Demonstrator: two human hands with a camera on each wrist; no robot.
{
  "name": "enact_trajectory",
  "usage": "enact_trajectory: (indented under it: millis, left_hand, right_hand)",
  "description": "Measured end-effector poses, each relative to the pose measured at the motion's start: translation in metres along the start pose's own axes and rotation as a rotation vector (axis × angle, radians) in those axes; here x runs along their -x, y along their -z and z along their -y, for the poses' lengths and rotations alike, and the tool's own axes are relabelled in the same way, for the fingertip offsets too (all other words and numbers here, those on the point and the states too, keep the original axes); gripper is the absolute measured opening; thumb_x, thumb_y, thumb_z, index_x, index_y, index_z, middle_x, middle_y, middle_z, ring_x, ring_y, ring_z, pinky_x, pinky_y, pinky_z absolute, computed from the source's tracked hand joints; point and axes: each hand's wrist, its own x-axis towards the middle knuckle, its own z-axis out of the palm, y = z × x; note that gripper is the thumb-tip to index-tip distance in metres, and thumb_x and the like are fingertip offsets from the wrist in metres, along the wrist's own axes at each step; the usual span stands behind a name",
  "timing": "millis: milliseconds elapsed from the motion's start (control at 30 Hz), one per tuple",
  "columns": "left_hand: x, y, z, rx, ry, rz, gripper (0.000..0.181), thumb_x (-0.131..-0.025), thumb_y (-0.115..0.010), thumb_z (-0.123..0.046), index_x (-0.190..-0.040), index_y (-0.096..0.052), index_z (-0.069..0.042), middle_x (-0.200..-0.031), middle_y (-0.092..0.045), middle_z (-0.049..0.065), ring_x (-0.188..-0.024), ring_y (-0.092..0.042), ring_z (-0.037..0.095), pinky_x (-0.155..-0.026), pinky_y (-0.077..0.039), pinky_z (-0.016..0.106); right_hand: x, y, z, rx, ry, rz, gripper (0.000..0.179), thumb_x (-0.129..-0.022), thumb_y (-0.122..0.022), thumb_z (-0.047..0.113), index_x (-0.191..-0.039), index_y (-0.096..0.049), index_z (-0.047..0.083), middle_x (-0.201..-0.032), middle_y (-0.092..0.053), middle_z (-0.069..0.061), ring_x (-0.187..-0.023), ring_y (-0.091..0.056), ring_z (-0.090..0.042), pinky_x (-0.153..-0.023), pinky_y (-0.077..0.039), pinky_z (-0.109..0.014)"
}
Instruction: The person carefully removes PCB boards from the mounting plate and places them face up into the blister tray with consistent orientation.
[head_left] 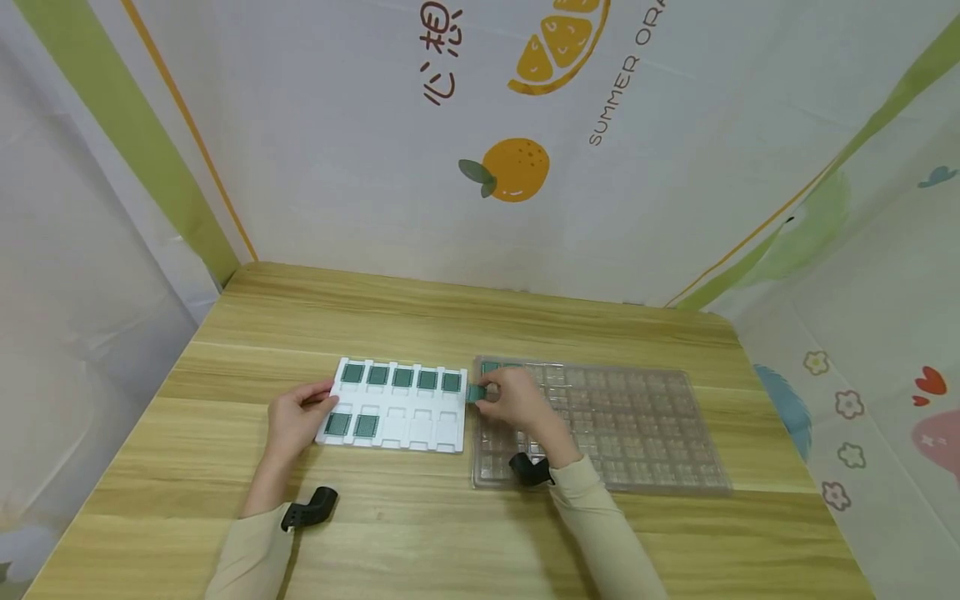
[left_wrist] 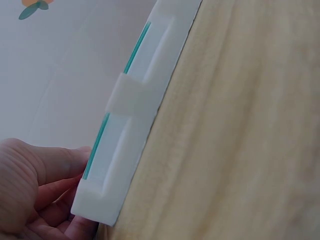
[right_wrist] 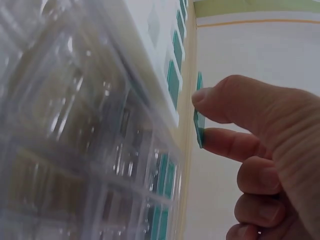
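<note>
My left hand grips the left edge of a white plastic tray, with the thumb on the edge and fingers curled at its corner in the left wrist view. Several green circuit-board squares fill the tray's far row, and two more, including this green square, sit at the left of its near row. Between thumb and index finger, my right hand pinches another small green circuit board, raised near the tray's right edge. The right wrist view shows that board nearly edge-on.
A large clear plastic compartment tray lies right of the white tray, beneath the right hand. Green boards stand in its far-left compartments. A wooden table carries both trays, and a printed curtain hangs behind it. Both wrists wear black mounts.
</note>
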Motion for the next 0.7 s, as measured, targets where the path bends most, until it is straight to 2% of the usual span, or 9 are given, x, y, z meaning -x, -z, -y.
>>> enact_trajectory:
  millis: [300, 467, 633, 700]
  left_hand:
    - [-0.001, 0.001, 0.000, -0.012, 0.006, 0.006, 0.024, -0.083, -0.067, 0.003, -0.105, -0.067, 0.009, -0.094, -0.066, 0.025, -0.069, -0.050, -0.010, -0.062, -0.043, 0.006]
    - [-0.001, 0.001, 0.000, -0.005, 0.005, 0.008, 0.024, -0.083, -0.066, 0.003, -0.106, -0.066, 0.009, -0.095, -0.066, 0.025, -0.069, -0.051, -0.010, -0.062, -0.043, 0.005]
    - [-0.001, 0.001, 0.001, -0.004, -0.001, 0.007, 0.024, -0.082, -0.066, 0.003, -0.105, -0.066, 0.010, -0.095, -0.066, 0.025, -0.069, -0.050, -0.010, -0.063, -0.043, 0.005]
    - [-0.001, 0.001, 0.001, -0.004, -0.004, 0.006, 0.024, -0.082, -0.066, 0.003, -0.105, -0.066, 0.010, -0.094, -0.066, 0.026, -0.069, -0.050, -0.011, -0.062, -0.043, 0.005]
  right_hand:
    - [0.005, 0.008, -0.013, 0.005, -0.001, -0.025, 0.021, -0.077, -0.075, 0.011, -0.094, -0.071, 0.000, -0.074, -0.066, -0.008, -0.048, -0.035, -0.006, -0.046, -0.033, -0.020]
    - [0.007, 0.010, -0.023, 0.015, -0.022, -0.026, 0.021, -0.076, -0.076, 0.010, -0.093, -0.071, 0.001, -0.087, -0.070, -0.008, -0.053, -0.043, -0.004, -0.052, -0.041, -0.020]
    - [0.009, 0.013, -0.032, -0.004, -0.065, -0.009, 0.022, -0.077, -0.075, 0.008, -0.096, -0.070, -0.002, -0.085, -0.068, -0.008, -0.048, -0.040, -0.005, -0.045, -0.036, -0.019]
    - [0.009, 0.014, -0.036, -0.008, -0.074, -0.008, 0.023, -0.078, -0.074, 0.009, -0.098, -0.069, -0.003, -0.077, -0.066, -0.007, -0.044, -0.035, -0.005, -0.042, -0.031, -0.018]
